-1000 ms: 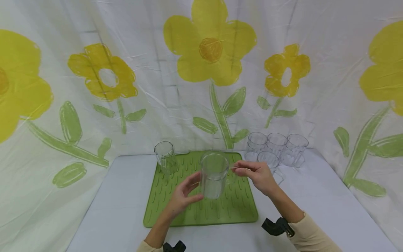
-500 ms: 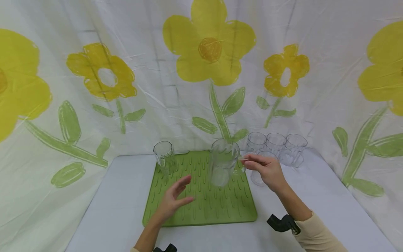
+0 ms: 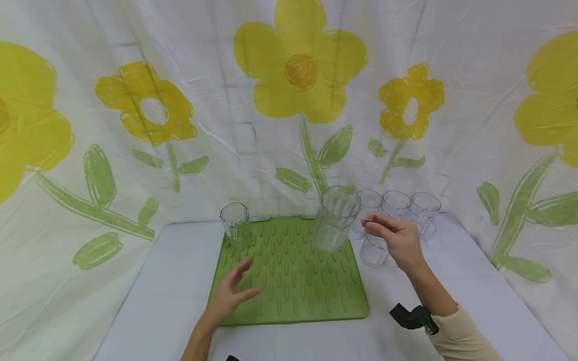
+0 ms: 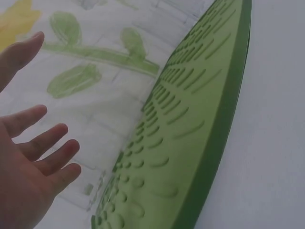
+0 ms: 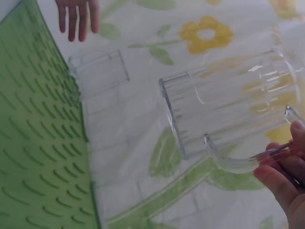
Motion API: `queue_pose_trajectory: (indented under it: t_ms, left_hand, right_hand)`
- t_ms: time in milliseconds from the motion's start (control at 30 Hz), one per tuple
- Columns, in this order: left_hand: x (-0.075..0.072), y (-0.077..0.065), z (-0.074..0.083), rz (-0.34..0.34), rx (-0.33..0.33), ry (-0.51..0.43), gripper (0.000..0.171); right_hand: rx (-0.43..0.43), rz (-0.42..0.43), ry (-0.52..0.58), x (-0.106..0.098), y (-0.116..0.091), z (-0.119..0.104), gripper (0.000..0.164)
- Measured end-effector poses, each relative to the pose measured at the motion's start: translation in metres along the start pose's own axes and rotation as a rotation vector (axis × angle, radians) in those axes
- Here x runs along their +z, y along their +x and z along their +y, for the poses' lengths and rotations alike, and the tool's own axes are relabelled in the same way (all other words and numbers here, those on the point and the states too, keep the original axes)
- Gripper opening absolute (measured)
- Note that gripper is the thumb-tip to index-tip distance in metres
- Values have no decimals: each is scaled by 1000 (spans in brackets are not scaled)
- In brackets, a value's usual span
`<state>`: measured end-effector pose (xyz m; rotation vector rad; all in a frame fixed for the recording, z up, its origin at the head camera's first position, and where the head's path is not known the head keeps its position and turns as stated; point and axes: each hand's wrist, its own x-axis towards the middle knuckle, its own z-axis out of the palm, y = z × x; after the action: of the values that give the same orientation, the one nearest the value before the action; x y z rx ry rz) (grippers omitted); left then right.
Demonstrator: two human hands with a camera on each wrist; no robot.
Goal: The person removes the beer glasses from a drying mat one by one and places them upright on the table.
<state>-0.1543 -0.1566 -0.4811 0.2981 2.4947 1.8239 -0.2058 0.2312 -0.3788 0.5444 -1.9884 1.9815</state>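
Note:
A clear glass mug (image 3: pixel 334 220) hangs in the air over the back right part of the green ridged mat (image 3: pixel 293 286). My right hand (image 3: pixel 397 243) pinches its handle between thumb and fingers, which shows up close in the right wrist view, where the mug's handle (image 5: pixel 233 164) points down toward the hand. My left hand (image 3: pixel 226 296) is held over the mat's left side, touching nothing, fingers spread; the left wrist view has the same hand (image 4: pixel 28 171) beside the mat. Another glass mug (image 3: pixel 237 228) stands on the mat's back left corner.
Several more clear mugs stand at the back right of the white table (image 3: pixel 451 301), among them a nearer mug (image 3: pixel 374 253) close to the mat's right edge, partly behind my right hand. A flower-printed curtain (image 3: pixel 253 160) hangs behind the table.
My left hand has let go of the mug and drawn back to the left and toward me. My right hand has carried the mug right and farther back.

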Motion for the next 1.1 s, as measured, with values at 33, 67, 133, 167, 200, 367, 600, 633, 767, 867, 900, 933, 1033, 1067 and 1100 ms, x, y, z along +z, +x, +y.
queue_pose_trajectory:
  t_ms: [33, 67, 133, 167, 200, 367, 600, 633, 767, 867, 900, 933, 1033, 1067, 1100]
  left_hand:
    - [-2, -1, -1, 2, -16, 9, 74]
    - [-4, -2, -2, 3, -32, 12, 74]
    - [-7, -5, -3, 5, -50, 25, 76]
    - [-8, -6, -4, 6, -57, 33, 76]
    - [-10, -7, -4, 8, -68, 43, 76]
    - [-15, -13, -9, 25, -108, 108, 79]
    - [-22, -20, -19, 41, -135, 186, 84]
    - [-23, -21, -20, 44, -136, 201, 85]
    - [-27, -25, -22, 58, -155, 256, 88]
    - [-30, -28, -24, 65, -170, 300, 91]
    - [-31, -29, -25, 65, -176, 316, 92]
    - [-33, -30, -26, 65, -180, 329, 92]
    - [-36, -33, -30, 64, -195, 366, 96]
    - [-37, -33, -32, 61, -201, 378, 97]
    - [-38, -34, -33, 58, -210, 390, 98]
  right_hand:
    - [-4, 14, 2, -1, 0, 0, 20]
    - [-5, 30, -2, -2, 1, -1, 23]
    - [-5, 58, -7, -5, 2, -2, 25]
    - [-3, 73, -11, -6, 2, -2, 26]
    - [0, 88, -10, -8, 2, -3, 26]
    - [5, 158, -13, -15, 1, -4, 23]
    - [19, 235, 5, -25, 1, -8, 31]
    - [11, 243, 11, -26, 1, -8, 31]
    - [-11, 291, 6, -33, 2, -8, 21]
    - [-18, 339, -11, -38, 2, -8, 21]
    - [-22, 356, -12, -39, 2, -8, 21]
    - [-27, 371, -10, -41, 2, -9, 22]
    - [-37, 403, 5, -46, 2, -9, 22]
    - [-41, 409, 11, -48, 1, -9, 22]
    - [-41, 416, 17, -50, 1, -9, 22]
